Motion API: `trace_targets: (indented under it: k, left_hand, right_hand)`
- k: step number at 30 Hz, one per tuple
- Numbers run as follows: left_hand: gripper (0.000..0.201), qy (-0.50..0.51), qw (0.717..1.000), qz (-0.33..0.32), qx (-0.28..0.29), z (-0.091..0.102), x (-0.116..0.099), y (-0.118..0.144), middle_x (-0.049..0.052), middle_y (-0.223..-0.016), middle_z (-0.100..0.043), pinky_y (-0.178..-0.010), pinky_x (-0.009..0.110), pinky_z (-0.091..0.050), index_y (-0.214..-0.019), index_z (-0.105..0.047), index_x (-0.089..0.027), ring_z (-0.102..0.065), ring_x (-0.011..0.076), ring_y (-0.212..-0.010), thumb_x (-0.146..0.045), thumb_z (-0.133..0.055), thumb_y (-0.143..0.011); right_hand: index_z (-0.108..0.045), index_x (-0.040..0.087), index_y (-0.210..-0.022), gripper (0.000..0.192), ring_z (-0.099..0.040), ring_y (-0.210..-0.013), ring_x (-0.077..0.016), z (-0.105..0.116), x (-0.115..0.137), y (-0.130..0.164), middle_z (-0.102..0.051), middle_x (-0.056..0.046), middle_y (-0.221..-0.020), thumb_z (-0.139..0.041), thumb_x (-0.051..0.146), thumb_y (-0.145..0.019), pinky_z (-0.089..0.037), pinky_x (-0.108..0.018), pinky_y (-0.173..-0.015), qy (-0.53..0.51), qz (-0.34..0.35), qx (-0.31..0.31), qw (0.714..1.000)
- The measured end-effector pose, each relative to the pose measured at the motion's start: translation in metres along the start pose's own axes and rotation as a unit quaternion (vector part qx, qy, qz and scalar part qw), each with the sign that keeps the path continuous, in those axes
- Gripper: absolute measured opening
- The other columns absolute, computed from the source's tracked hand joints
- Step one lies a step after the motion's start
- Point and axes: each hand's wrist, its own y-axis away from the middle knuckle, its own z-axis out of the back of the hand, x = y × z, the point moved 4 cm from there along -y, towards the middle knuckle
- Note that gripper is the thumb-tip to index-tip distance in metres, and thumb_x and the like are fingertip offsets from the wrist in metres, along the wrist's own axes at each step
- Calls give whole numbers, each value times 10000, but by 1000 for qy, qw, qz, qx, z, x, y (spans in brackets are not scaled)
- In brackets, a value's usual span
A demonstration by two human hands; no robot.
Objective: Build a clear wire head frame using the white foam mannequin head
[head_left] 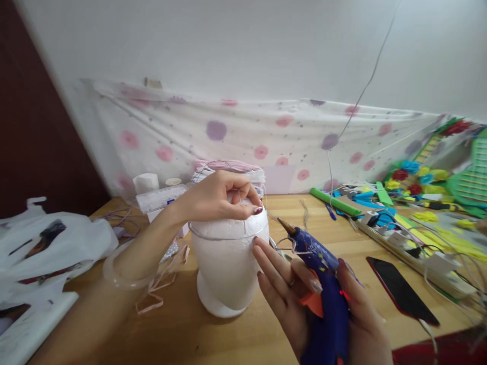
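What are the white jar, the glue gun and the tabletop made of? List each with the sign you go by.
White jar: seemingly styrofoam or frosted plastic; matte, faintly grainy, no shine.
Glue gun in the right hand: hard blue plastic, glossy, paint-flecked, with a metal-looking brass-coloured nozzle.
Tabletop: wood or wood-look laminate; pale grain lines, smooth satin sheen.

— Count on the bench?
— 1 white foam vase [227, 263], 1 blue glue gun [323, 299], 1 smartphone [401, 290], 1 power strip [411, 246].
— Hands?
— 2: left hand [218, 196], right hand [304, 309].

White jar [228, 263] — blue glue gun [323, 299]
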Motion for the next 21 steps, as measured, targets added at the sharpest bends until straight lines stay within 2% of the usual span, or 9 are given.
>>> trace_targets:
  k: [5, 12, 17, 21]
  left_hand:
    - [388, -13, 1000, -11, -4, -1, 1, 1, 52, -885, -771, -667, 274, -503, -587, -324, -213, -717, 209, -898, -204, -686, -729]
    - [384, 12, 1000, -3, -3, 1, 6, -1, 65, -904, -772, -695, 296, -517, -587, -330, -212, -722, 232, -933, -212, -684, -735]
    - [373, -12, 1000, 6, -18, 4, 9, -3, 67, -911, -778, -693, 289, -510, -577, -333, -211, -726, 230, -927, -194, -676, -721]
    - [356, -14, 1000, -4, -17, 3, 8, -2, 45, -906, -776, -702, 275, -523, -577, -338, -209, -724, 217, -935, -163, -660, -721]
  right_hand:
    - [-609, 213, -666, 393, -528, -1342, -283, -3, -2, -2, -646, -189, -1331, -631, 547, -871, -288, -475, -1197, -35, 1, -7, 999]
    - [-636, 195, -683, 371, -534, -1338, -264, -2, -2, -1, -616, -201, -1366, -657, 521, -860, -412, -381, -1128, -58, -25, 18, 998]
    - [-597, 211, -665, 357, -538, -1335, -258, -1, -6, -2, -621, -181, -1366, -690, 509, -839, -369, -407, -1162, -79, -23, 7, 997]
    - [-598, 202, -671, 339, -542, -1332, -242, -2, -7, -7, -609, -184, -1380, -689, 473, -853, -431, -365, -1116, -102, -22, 21, 994]
